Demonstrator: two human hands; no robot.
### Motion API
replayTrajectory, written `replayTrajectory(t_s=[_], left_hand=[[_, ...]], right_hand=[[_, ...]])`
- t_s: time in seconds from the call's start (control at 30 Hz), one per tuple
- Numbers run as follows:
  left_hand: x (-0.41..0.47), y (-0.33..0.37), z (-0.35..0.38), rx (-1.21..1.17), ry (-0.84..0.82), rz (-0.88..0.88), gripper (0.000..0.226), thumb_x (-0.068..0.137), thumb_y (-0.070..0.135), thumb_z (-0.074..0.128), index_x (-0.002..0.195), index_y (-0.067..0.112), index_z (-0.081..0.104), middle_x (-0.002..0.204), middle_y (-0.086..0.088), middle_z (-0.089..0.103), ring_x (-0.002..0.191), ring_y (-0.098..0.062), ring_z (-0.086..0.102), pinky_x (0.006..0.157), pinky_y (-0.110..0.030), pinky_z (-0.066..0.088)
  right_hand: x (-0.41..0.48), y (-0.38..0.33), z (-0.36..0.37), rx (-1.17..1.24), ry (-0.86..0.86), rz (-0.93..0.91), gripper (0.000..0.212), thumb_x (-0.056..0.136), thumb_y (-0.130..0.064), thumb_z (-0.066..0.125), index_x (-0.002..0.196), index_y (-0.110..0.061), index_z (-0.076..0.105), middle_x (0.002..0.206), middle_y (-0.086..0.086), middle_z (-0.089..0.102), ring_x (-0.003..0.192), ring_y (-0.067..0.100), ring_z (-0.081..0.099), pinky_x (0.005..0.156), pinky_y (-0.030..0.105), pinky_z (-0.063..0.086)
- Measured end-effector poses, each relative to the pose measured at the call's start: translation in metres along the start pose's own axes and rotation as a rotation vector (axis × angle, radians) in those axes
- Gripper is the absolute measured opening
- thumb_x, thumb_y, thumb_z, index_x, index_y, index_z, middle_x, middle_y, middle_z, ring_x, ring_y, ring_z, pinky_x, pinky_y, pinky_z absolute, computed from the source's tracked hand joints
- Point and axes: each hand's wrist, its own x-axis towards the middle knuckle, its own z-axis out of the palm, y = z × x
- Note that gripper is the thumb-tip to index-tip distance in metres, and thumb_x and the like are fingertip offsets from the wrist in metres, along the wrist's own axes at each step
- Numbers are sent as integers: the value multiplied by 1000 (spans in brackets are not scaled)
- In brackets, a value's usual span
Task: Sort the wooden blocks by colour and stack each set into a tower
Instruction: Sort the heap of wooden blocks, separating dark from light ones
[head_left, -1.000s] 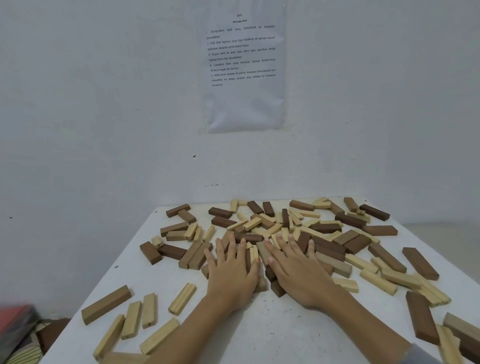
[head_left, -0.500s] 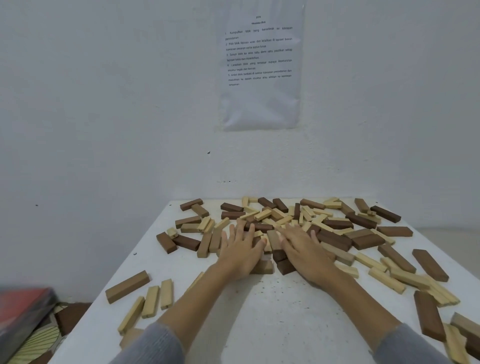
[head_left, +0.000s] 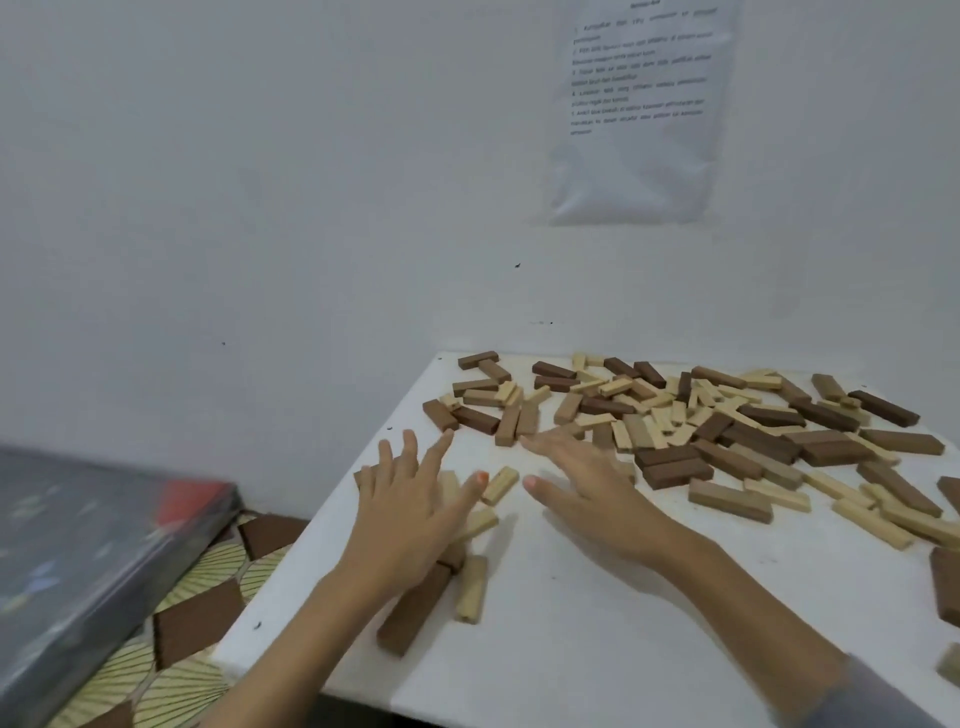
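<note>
I see rectangular wooden blocks, pale, tan & dark brown, smooth-faced, strewn flat across matte white table. L hand fingers splayed over a few nr left edge; R hand splayed too, both gripping nothing.

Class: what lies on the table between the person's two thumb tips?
In the head view, a pale wooden block lies between the left hand and right hand.
</note>
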Motion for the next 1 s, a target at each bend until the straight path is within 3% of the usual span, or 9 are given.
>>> replayTrajectory(t_s=[0.07,0.13,0.17,0.27,0.37,0.5,0.63,0.83,1.0], left_hand=[[-6,-24,5,39,23,-32,96,71,81,-17,152,35,6,161,1,-10,146,-27,-17,116,-48,-5],[-6,-42,5,-79,53,-98,61,94,61,5,150,38,9,161,4,-6,147,-25,-15,117,-47,-5],[-4,-51,6,-78,41,-65,59,94,59,4,149,39,11,161,8,-5,147,-22,-15,117,-48,-5],[3,-67,7,-22,-49,75,84,77,70,-14,150,36,10,159,15,-10,144,-17,-22,118,-50,-6],[10,-70,8,-29,-57,57,78,78,71,-6,150,40,0,158,10,-16,144,-19,-23,118,-42,-9],[16,-69,14,110,-84,120,106,59,83,-27,151,35,-4,159,4,-19,143,-25,-26,118,-42,-7],[25,-54,14,-3,-72,91,50,100,52,12,148,46,-1,160,2,-13,145,-24,-21,116,-38,-9],[37,-39,15,145,-136,175,79,74,62,-11,149,43,3,158,-5,-22,143,-31,-26,115,-38,-11],[56,-31,25,87,-143,140,50,101,48,12,149,45,1,158,-3,-23,142,-28,-27,116,-40,-12]], right_hand=[[-6,-18,14,-76,-120,-20,57,97,-57,36,150,-39,24,161,-6,13,149,14,1,119,51,-2],[-14,-38,27,-116,-187,-62,68,92,-67,28,153,-40,11,163,-5,-2,148,16,-13,118,51,-11],[-17,-47,35,-142,-207,-84,73,90,-71,25,153,-40,5,162,-5,-9,147,18,-19,117,50,-15],[-27,-70,56,-235,-253,-111,88,84,-79,24,152,-35,-12,156,-1,-29,139,25,-38,114,52,-21],[-30,-78,71,-310,-263,-78,96,80,-83,19,149,-31,-23,151,4,-40,134,29,-44,112,55,-22],[-19,-69,74,-378,-225,-7,101,69,-82,1,151,-25,-21,155,8,-32,138,30,-38,112,57,-21],[-10,-55,69,-391,-208,-7,99,66,-79,-8,150,-29,-21,157,8,-28,139,31,-37,113,56,-21],[3,-30,51,-477,-166,-25,95,68,-74,-15,153,-32,-10,160,0,-21,143,30,-29,112,58,-20],[13,-12,39,-543,-123,-46,92,70,-73,-15,153,-36,-5,162,-5,-13,145,30,-24,110,59,-23]])
